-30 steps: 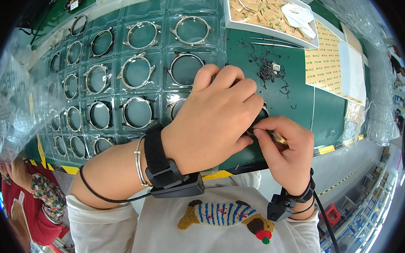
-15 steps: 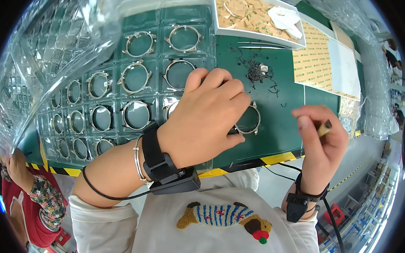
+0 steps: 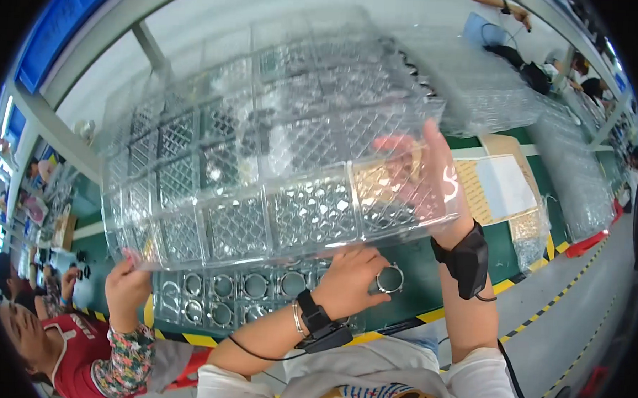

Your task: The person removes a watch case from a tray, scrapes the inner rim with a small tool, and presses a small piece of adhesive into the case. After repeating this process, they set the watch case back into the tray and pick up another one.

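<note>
A large clear plastic tray (image 3: 240, 217) with a grid of pockets is raised across the view, blurred by motion. My right hand (image 3: 434, 177) is up at its right end, holding it; the fingers show partly through the plastic. My left hand (image 3: 347, 282) stays low on the bench, thumb and fingers closed on a round metal watch case (image 3: 390, 279). Beside that hand, a lower clear tray (image 3: 241, 275) with several watch cases lies partly hidden under the raised one. A co-worker's hand (image 3: 128, 287) grips the raised tray's left corner.
A co-worker in a red top (image 3: 77, 352) sits at my left. Yellow patterned sheets (image 3: 479, 188) and a bubble-wrap roll (image 3: 572, 189) lie to the right on the green bench. Yellow-black tape (image 3: 428, 316) marks its front edge. Grey frame posts (image 3: 58, 131) stand at the far left.
The view has tilted up. My right hand, which pinched a small yellowish stick, has risen to the clear tray. The tray now hangs over the bench. My left hand stays by the watch case.
</note>
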`<action>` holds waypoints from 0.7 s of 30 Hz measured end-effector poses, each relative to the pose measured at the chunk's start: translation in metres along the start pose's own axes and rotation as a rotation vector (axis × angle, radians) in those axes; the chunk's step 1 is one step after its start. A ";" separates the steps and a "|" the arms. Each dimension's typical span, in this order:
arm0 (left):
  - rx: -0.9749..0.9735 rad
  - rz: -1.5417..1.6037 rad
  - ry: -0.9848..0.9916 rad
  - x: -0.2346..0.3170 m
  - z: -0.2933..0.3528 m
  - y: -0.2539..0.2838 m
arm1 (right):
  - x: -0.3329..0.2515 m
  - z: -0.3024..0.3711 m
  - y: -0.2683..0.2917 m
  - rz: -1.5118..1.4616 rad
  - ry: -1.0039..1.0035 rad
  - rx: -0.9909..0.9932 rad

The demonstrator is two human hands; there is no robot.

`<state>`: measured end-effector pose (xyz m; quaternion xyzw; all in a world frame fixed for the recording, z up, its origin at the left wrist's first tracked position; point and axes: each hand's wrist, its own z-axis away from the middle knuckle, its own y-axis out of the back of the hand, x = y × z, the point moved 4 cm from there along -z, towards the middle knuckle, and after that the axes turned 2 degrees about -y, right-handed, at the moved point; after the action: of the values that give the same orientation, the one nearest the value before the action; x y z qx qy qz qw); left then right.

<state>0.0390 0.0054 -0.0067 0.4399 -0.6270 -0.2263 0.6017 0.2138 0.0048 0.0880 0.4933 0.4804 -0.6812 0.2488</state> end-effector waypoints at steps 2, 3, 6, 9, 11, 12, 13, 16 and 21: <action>-0.062 0.025 0.038 0.001 0.000 0.001 | -0.012 0.001 0.015 -0.080 0.008 -0.009; -0.066 0.022 0.012 0.004 -0.001 0.003 | -0.017 -0.001 0.026 -0.158 0.018 -0.148; 0.231 0.108 -0.064 0.012 -0.006 0.025 | -0.033 0.014 0.048 -0.274 0.069 -0.393; 0.258 0.185 -0.027 -0.001 -0.006 0.032 | -0.028 0.032 0.042 0.017 0.057 -0.272; 0.256 0.187 -0.041 -0.006 0.001 0.032 | -0.032 0.039 0.029 0.194 0.026 -0.221; 0.259 0.178 -0.015 -0.007 0.001 0.029 | -0.036 0.044 0.026 0.206 -0.009 -0.209; 0.252 0.185 -0.044 -0.004 0.002 0.028 | -0.039 0.049 0.025 0.216 0.009 -0.185; 0.175 0.209 -0.020 -0.001 0.000 0.019 | -0.044 0.062 0.030 0.044 0.076 -0.178; 0.209 0.189 -0.054 -0.005 0.002 0.018 | -0.071 0.090 0.061 -0.038 0.268 -0.050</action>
<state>0.0319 0.0182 0.0048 0.4330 -0.7016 -0.1140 0.5543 0.2525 -0.1112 0.1323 0.5644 0.5354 -0.6015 0.1815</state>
